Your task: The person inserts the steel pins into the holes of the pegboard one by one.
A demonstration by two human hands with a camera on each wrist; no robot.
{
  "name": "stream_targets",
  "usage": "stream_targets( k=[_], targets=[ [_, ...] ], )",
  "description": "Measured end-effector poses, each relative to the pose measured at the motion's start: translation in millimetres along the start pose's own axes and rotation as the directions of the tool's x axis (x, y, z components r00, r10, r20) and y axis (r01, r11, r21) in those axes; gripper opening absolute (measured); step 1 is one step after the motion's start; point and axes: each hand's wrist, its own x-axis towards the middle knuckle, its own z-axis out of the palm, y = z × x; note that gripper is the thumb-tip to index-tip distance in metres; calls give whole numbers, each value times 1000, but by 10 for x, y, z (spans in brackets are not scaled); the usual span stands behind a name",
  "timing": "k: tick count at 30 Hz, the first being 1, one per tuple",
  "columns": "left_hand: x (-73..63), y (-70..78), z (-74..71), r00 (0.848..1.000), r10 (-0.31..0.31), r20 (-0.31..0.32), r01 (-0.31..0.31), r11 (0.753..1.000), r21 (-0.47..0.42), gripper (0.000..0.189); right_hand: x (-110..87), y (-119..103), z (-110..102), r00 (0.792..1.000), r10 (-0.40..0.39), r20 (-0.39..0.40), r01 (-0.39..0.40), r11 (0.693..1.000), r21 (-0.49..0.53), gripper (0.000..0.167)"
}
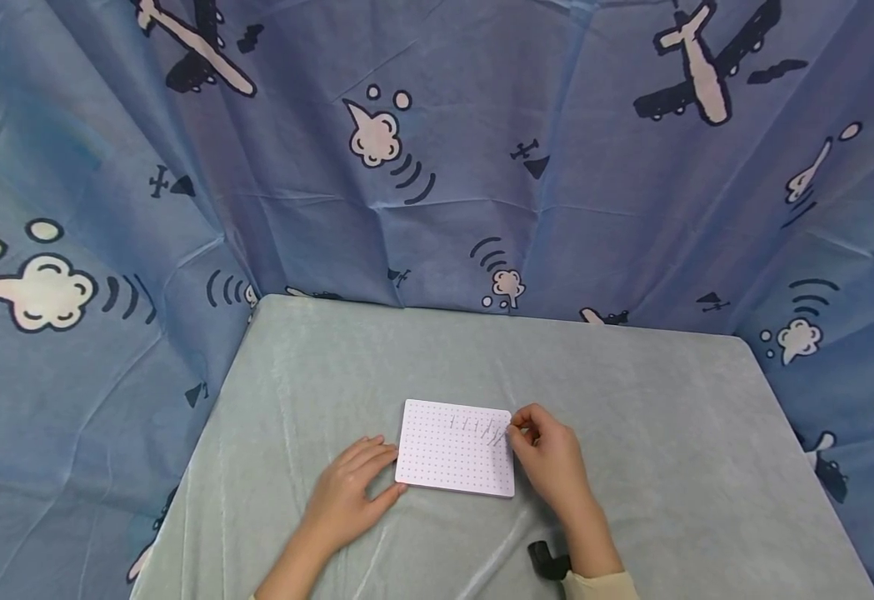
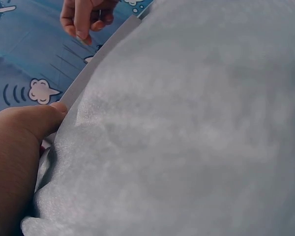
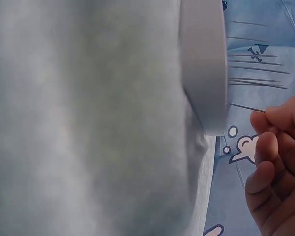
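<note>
A thin white board [image 1: 444,462] with a grid of small dots or holes lies on the cloth. Several thin metal needles [image 3: 258,69] stand up from its face, along the far right part. My right hand [image 1: 552,458] is at the board's right edge, pinching one needle [image 3: 247,107] between thumb and forefinger; the needle's far end reaches the board's face. The other right fingers curl loosely below. At the left edge rests my left hand [image 1: 350,490], fingers extended, its thumb [image 2: 58,109] touching the near left corner.
A pale grey-green cloth [image 1: 317,358] covers the table and shows wrinkles near the front. Blue curtains [image 1: 437,167] with printed planes and clouds hang behind and at both sides. A black device [image 1: 547,562] sits by the right wrist.
</note>
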Motion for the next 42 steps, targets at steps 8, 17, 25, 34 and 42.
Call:
stream_targets(
  k=[8,17,25,34,42],
  targets=[
    [-7,-5,8,1000,4,-3,-4,1000,1,47,-2,-32,15,998,-55,28,57,994,-95,10],
    [-3,-8,14,999,28,-29,-28,1000,5,49,44,-65,36,994,-109,19,111,980,-168,16],
    [6,-2,16,999,28,-22,-28,1000,8,50,59,-77,42,993,-115,20,117,976,-186,16],
    [13,7,-2,999,30,-12,-29,999,18,49,62,-66,38,996,-83,22,86,984,-154,15],
    [-5,23,7,999,29,-16,-29,999,22,50,29,-90,33,999,-23,27,27,992,-124,7]
  ],
)
